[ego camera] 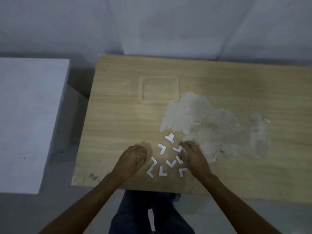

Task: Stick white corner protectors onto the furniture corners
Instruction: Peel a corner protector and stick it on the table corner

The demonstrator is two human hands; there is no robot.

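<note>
Fingertips of my right hand (pixel 192 156) are curling onto one small white L-shaped corner protector (pixel 177 148) beneath them, so I am pinching its edge, while my left hand (pixel 135 157), loosely curled and holding nothing, is resting beside the scattered rest.

Both forearms are bare to as far up as they show, no sleeve or cuff on either. The left hand (pixel 135 157) has a small pale glint on one finger, too blurred to tell whether it is a ring. The right hand (pixel 192 156) wears nothing. Below the wooden table (pixel 118 115) edge, dark blue trousers (pixel 135 217), denim-like.
</note>
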